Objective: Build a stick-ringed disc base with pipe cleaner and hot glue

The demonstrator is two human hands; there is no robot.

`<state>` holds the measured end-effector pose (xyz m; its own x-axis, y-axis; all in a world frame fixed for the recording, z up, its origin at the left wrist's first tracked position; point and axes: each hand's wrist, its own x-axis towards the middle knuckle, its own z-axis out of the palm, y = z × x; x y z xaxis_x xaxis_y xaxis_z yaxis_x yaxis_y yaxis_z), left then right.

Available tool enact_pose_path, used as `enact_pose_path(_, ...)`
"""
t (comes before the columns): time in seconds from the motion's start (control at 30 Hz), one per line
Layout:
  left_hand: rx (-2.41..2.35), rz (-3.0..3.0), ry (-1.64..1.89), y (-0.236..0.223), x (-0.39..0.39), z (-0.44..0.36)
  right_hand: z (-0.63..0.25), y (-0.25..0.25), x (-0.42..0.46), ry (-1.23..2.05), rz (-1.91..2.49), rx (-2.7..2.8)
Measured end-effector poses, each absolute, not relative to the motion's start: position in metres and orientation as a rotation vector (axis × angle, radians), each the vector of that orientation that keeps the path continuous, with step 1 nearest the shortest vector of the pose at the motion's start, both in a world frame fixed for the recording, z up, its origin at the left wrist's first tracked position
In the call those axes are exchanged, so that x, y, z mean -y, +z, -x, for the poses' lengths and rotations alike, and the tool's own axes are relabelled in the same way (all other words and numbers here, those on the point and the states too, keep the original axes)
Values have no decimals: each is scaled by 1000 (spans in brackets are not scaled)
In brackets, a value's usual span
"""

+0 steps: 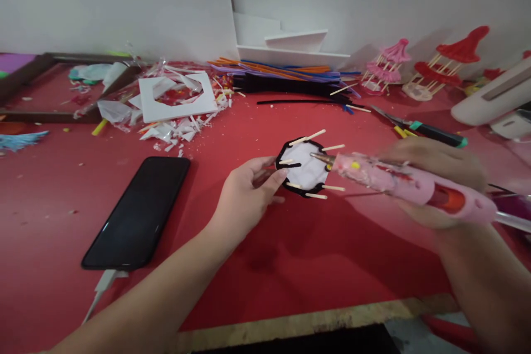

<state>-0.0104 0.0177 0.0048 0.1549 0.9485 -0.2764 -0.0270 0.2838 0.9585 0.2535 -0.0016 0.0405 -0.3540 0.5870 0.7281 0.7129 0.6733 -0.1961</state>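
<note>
My left hand (246, 193) pinches the left edge of a small white foam disc (309, 166). Black pipe cleaner runs round the disc's rim, and several short wooden sticks (326, 188) stand up from it. In my right hand (440, 166) is a pink hot glue gun (398, 180), its fingers wrapped round the body. The metal nozzle points left and lies over the disc; whether it touches the foam I cannot tell. A clear glue stick (512, 221) sticks out of the gun's back end.
A black phone (136, 213) on a charging cable lies at left. Behind it are a cut foam square (145, 105) and scraps. Pipe cleaners (286, 74) are heaped at the back. Pliers (435, 133) and pink and red tiered models (452, 66) stand back right.
</note>
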Motion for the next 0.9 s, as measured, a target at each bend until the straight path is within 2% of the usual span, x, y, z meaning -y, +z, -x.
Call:
enact_pose_path(0.13, -1194, -1099, 909, 1, -17, 12, -251, 42, 0, -158, 885, 2185)
enact_pose_path(0.33, -1316, -1451, 902, 2, -15, 12, -243, 42, 2, -308, 927, 2271)
enact_pose_path(0.53, -1378, -1508, 885, 4, -12, 12, -236, 42, 9, -463, 959, 2240)
enact_pose_path(0.9, -1323, -1540, 937, 8, -9, 11, -229, 40, 11, -413, 905, 2267)
